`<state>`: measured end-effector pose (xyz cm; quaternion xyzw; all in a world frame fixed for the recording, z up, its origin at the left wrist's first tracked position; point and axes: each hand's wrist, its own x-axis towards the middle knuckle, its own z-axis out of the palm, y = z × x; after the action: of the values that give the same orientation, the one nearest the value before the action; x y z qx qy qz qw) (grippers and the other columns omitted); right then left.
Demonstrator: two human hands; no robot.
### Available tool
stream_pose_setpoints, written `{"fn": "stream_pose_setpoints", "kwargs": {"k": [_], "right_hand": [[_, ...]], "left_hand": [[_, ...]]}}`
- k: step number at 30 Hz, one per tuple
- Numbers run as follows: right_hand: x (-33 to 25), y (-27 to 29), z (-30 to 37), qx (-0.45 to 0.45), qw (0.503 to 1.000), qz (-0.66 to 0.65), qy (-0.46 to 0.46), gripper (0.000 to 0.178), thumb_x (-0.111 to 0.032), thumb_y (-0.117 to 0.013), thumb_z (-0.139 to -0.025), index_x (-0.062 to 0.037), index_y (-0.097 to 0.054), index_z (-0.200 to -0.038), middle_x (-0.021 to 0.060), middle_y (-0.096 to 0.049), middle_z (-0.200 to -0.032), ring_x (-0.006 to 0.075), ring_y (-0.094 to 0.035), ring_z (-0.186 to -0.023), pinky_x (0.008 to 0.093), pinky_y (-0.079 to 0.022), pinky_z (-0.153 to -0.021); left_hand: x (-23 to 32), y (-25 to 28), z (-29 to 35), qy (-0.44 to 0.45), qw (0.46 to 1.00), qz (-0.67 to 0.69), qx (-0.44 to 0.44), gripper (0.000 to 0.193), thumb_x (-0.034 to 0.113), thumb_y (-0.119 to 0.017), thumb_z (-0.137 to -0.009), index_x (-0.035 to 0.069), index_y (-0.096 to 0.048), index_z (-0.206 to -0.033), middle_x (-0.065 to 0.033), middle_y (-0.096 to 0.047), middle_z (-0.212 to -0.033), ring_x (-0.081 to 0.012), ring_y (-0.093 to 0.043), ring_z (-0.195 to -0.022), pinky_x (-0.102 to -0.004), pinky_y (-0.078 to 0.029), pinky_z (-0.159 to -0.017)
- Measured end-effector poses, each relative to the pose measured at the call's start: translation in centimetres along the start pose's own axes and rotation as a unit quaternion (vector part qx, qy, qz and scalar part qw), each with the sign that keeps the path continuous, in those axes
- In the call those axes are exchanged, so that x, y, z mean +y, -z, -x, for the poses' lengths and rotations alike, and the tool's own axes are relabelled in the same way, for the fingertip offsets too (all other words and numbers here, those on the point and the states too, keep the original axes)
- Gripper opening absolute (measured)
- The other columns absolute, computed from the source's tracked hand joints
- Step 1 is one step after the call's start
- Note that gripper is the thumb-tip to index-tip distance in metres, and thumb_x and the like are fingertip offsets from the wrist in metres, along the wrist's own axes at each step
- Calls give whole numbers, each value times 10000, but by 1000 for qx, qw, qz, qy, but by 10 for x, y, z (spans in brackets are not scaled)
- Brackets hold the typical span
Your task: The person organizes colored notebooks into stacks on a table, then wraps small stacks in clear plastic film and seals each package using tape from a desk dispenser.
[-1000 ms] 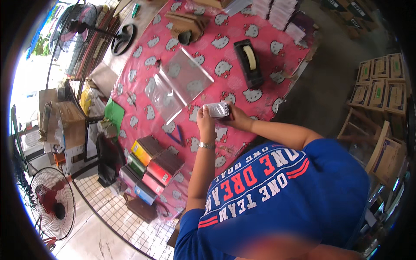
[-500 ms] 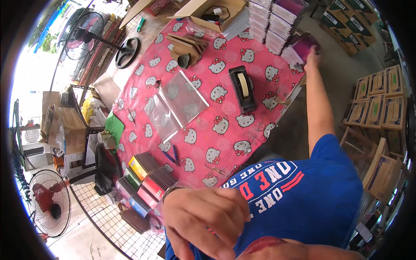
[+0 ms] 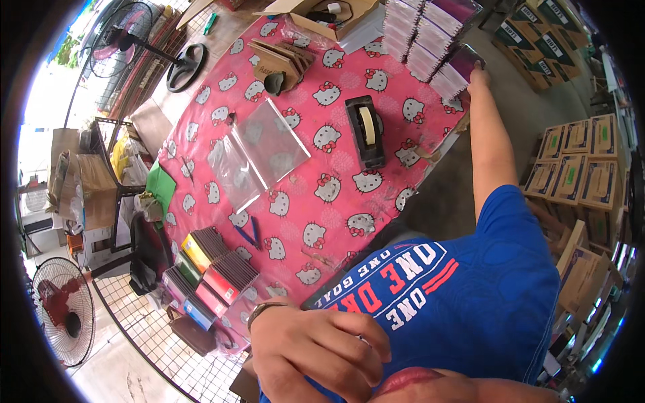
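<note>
At the table's far right corner, my right arm is stretched out and my right hand (image 3: 478,78) grips the outer side of a stack of spiral-bound notebooks (image 3: 463,66) with purple covers. Its fingertips are mostly hidden. Taller stacks of similar notebooks (image 3: 424,43) stand right beside it. Close to my chest, my left hand (image 3: 319,350) is raised with its fingers loosely bent and a little apart; nothing shows in it. A black tape dispenser (image 3: 365,132) and a clear plastic bag (image 3: 262,154) lie mid-table.
Blue-handled pliers (image 3: 248,233) and several packed coloured booklets (image 3: 209,265) are at the near left. Brown cardboard pieces (image 3: 281,62) and an open carton (image 3: 326,20) sit at the back. Cartons (image 3: 571,161) are piled to the right. Two fans (image 3: 64,312) stand leftward.
The view has shifted slightly, so the table's things appear further left and higher. My right hand stays on the purple notebooks, which lean closer to the neighbouring stack. My left hand stays raised.
</note>
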<state>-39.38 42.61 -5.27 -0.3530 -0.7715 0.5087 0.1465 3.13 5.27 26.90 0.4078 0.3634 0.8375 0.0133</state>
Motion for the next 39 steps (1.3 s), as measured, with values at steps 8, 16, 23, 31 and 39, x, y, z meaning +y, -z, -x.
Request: {"fn": "stream_pose_setpoints", "kwargs": {"k": [8,16,23,31,39], "right_hand": [[39,10,-47,-67,973,-201,90,653,-494,-478,-924,30,-443,-1312,160,-528,-1275,292,-535,-1136,403,-435,-953],[12,13,55,-22,994,-81,69,669,-434,-466,-919,84,-367,-1330,237,-464,-1322,350,-431,-1239,415,-374,-1017],[28,8,337,-109,829,4,549,352,-163,-553,-890,-7,-509,-1203,155,-536,-1219,341,-456,-1181,451,-349,-984],[-28,-97,584,-514,624,-53,586,136,-117,-607,-807,-96,-666,-928,79,-637,-1025,242,-575,-1006,378,-398,-882],[-8,-115,814,-713,561,-94,409,145,-132,-590,-818,-42,-649,-915,145,-646,-927,304,-612,-880,406,-488,-779]], "left_hand": [[33,-15,33,-2,1000,5,5,337,287,-626,-887,89,-551,-1150,-152,-630,-839,-320,-617,-735,-454,-448,-690],[35,-3,123,-29,991,-95,85,448,370,-689,-828,-9,-586,-1044,-169,-621,-953,-311,-621,-795,-457,-454,-721],[87,-12,249,-13,787,-331,521,457,339,-560,-909,31,-479,-1237,-56,-502,-840,-211,-493,-778,-399,-423,-779],[194,15,395,-107,463,-423,772,181,145,-558,-916,13,-584,-1038,-55,-625,-840,-156,-600,-788,-291,-483,-734],[292,42,575,97,176,-569,798,182,93,-562,-864,-34,-632,-975,-69,-628,-840,-128,-555,-752,-251,-446,-673]]}}
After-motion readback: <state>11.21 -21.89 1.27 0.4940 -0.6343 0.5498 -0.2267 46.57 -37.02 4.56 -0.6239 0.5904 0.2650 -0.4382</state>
